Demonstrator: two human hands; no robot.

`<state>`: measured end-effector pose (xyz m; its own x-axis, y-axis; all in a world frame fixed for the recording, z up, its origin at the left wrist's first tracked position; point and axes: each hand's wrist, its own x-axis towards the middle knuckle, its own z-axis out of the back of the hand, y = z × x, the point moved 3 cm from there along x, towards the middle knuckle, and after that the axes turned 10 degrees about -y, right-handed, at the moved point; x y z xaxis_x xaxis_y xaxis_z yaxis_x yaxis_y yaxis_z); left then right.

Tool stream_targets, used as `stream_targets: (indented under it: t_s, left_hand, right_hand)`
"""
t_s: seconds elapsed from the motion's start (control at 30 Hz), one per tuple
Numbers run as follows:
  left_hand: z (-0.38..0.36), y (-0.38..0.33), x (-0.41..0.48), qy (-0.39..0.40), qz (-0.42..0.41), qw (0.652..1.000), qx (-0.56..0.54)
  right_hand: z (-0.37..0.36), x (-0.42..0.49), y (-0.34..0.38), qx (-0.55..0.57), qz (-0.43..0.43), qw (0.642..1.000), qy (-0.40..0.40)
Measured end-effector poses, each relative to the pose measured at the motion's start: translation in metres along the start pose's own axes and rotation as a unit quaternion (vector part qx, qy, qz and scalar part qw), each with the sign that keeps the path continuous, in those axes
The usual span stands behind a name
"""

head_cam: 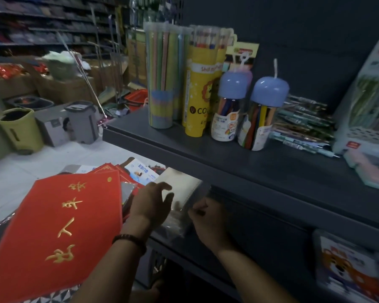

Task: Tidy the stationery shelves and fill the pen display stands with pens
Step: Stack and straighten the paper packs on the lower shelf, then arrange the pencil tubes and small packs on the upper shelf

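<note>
Several bins [20, 130] stand blurred on the pale floor at far left, and the cartons behind them are too smeared to read. Nearer, a red folder [59, 226] with gold characters lies tilted over a fan of other red covers, its lower corner cut off by the frame. Just right of it the left hand [151, 202] is open, fingers spread and lightly bent above the left part of a spiral notebook [184, 186] in clear wrap; whether the fingertips touch it I cannot tell. The notebook lies across the front of the lower shelf [184, 250], its far end near the lip of the upper shelf [239, 167]. The right hand [208, 219] is at the notebook's spiral side with fingers curled in, and in the dim light it seems to pinch the wrapped edge. On the upper shelf a pastel pencil tube [162, 84] and a yellow pencil tube [200, 95] stand upright and touching, then a left blue-capped jar [230, 106] and a right blue-capped jar [263, 114] just beside each other. Loose pens [304, 125] lie stacked flat behind the right jar, well apart from both hands. A boxed pen pack [368, 101] leans at the right edge, partly cut off, its lettering unreadable. Bare shelf runs open in front of the tubes and jars. Below right, a fox-printed pack [348, 274] is blurred.
</note>
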<state>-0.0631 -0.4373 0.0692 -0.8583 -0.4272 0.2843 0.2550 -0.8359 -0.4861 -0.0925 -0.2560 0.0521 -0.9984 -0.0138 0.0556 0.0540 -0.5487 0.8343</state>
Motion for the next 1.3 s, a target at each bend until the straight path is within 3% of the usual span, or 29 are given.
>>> stream_targets:
  t_s: [0.07, 0.2, 0.27, 0.43, 0.57, 0.83, 1.03, 1.3]
  left_hand:
    - [0.014, -0.022, -0.022, 0.067, -0.027, 0.997, 0.011]
    - [0.052, -0.066, -0.060, 0.159, -0.102, 0.982, 0.032]
    - [0.083, -0.088, -0.073, 0.188, -0.136, 0.972, 0.040]
    - [0.162, -0.132, -0.083, 0.060, -0.183, 0.981, 0.006]
    - [0.217, -0.186, -0.081, 0.000, -0.240, 0.970, -0.023]
    - [0.245, -0.232, -0.035, -0.023, -0.223, 0.973, -0.057]
    - [0.214, -0.224, -0.008, -0.032, -0.194, 0.976, -0.098]
    - [0.185, -0.229, -0.001, -0.023, -0.159, 0.974, -0.162]
  right_hand:
    - [0.020, -0.021, 0.012, 0.006, 0.039, 0.999, 0.015]
    - [0.082, -0.067, 0.048, -0.063, 0.118, 0.983, 0.125]
    - [0.124, -0.084, 0.067, -0.076, 0.178, 0.974, 0.114]
    - [0.212, -0.106, 0.123, -0.086, 0.267, 0.959, 0.047]
    - [0.262, -0.101, 0.155, -0.063, 0.279, 0.958, -0.003]
    - [0.297, -0.040, 0.196, -0.040, 0.243, 0.965, -0.093]
    - [0.286, 0.018, 0.213, -0.055, 0.218, 0.972, -0.067]
    - [0.272, 0.049, 0.226, -0.049, 0.198, 0.977, 0.056]
